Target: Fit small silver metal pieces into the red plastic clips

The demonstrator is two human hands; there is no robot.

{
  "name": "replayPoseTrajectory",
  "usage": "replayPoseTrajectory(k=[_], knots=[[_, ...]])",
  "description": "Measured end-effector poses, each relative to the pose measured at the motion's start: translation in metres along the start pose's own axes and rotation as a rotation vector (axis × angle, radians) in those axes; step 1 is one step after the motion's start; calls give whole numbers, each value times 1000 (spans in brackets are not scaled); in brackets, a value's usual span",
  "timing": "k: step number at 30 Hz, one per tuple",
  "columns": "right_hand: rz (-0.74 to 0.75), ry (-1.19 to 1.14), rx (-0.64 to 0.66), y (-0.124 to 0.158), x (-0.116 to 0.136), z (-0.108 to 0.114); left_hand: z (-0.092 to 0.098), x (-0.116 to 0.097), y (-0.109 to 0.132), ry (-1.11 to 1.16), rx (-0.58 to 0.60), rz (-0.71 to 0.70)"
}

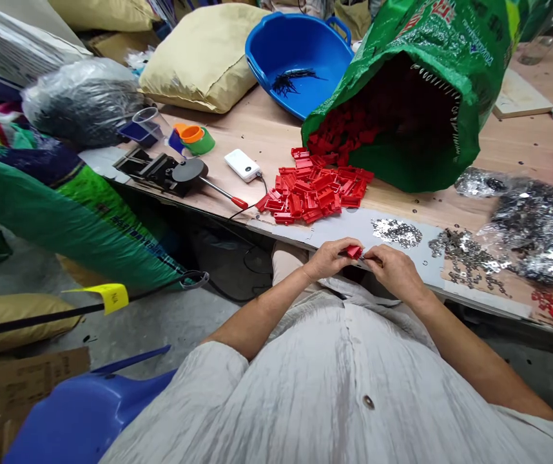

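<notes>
The left hand [329,259] and right hand [396,272] clench fingers [341,249] on one red clip [354,251] off the worktop [267,135]. A slip likely drops it

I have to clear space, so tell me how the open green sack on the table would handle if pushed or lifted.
Probably floppy: the green sack is creased woven plastic, sagging around its mouth. Likely heavy to push, as red clips fill its lower side. Lifted by the closed end, it would probably spill more onto the table.
</notes>
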State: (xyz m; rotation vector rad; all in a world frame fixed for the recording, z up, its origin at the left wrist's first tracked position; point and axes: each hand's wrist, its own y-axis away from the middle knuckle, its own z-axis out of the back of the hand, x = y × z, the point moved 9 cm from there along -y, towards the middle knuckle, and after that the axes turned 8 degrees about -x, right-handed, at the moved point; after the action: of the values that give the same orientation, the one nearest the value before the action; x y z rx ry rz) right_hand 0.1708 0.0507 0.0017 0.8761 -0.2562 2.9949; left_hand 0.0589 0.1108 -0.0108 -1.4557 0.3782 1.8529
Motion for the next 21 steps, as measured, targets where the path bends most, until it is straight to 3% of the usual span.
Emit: replayPoseTrajectory(k=[14,18,21], knots=[[-11,228,-34,3,11,-8,-1,-6,-3,-52,-50,-43],[-4,188,-25,6,14,-6,-2,-12,-1,-67,-83,-38],[-1,25,-101,8,15,6,6,-15,3,15,-204,15]])
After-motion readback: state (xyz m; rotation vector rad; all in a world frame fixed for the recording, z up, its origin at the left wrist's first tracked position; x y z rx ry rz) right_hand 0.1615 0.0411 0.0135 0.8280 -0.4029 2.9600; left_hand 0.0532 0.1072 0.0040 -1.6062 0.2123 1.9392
